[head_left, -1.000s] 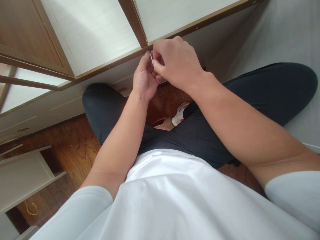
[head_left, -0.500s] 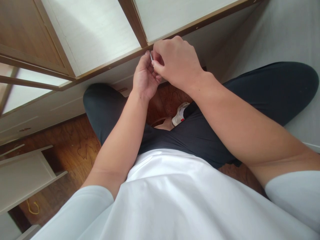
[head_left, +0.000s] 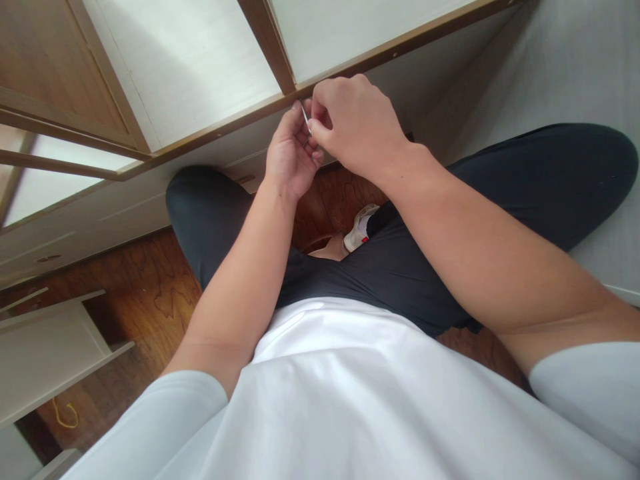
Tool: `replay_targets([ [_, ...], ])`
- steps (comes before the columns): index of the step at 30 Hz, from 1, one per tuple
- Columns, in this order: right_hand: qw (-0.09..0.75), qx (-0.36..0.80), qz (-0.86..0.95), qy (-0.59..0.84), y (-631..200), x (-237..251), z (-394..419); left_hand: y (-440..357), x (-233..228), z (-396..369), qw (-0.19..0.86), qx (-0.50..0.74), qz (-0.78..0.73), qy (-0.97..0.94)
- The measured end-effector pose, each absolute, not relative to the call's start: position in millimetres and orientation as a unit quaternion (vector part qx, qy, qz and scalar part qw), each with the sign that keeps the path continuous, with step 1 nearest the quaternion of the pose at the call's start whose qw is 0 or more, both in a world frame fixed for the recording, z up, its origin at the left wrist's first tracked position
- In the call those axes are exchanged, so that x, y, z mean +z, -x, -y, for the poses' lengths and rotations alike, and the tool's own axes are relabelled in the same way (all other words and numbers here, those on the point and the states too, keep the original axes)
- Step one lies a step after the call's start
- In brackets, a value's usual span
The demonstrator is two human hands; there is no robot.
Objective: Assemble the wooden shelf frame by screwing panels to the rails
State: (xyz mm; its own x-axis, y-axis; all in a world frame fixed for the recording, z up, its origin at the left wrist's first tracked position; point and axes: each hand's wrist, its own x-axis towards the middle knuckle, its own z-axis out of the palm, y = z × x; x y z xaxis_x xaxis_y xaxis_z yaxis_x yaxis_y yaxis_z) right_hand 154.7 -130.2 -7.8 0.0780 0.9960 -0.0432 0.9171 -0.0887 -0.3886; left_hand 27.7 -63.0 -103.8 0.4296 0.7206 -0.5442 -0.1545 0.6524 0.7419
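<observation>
Thin, silvery metal pin (head_left: 305,114), short and straight, stands tilted between the two hands just under the brown wooden edge strip (head_left: 220,127) of the white cabinet panel (head_left: 190,67). Its upper tip sits right at that strip; whether it touches the wood cannot be told. Its lower end disappears into the right hand's grip.

Going from the left: a white, flat furniture board (head_left: 45,353) lies on the reddish-brown wooden floor (head_left: 145,293), and a small yellow cord loop (head_left: 64,415) rests on the floor beside it. Above them runs the pale cabinet with its brown framing.

Next comes the left hand (head_left: 290,157), palm turned towards the camera, its fingers (head_left: 296,119) curled upward and held close together just left of the pin. The thumb tip reaches up beside the pin's upper part; actual contact there is too small to tell.

Immediately to the right, the right hand (head_left: 357,123) is seen from its back, knuckles up against the edge strip. Its fingers (head_left: 316,123) are pressed together in a pinch on the pin's lower part, thumb and forefinger meeting at the left edge of the hand. The two hands touch at this spot.

Below them lie the person's crossed legs in dark grey trousers (head_left: 400,260) and a white sock with a red mark (head_left: 359,230). A white shirt (head_left: 350,400) fills the bottom.
</observation>
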Motion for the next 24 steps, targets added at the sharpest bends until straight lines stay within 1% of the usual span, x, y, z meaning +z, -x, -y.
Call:
replay_targets([
  [6, 0.147, 0.18, 0.652, 0.721, -157, -14, 127, -28, -112, 60, 0.767, 0.316, -0.452, -0.327],
  [13, 0.134, 0.22, 0.638, 0.726, -158, -16, 127, -29, -118, 57, 0.768, 0.356, -0.448, -0.289],
  [24, 0.156, 0.306, 0.626, 0.7, -163, -20, 126, -30, -113, 58, 0.756, 0.353, -0.47, -0.288],
])
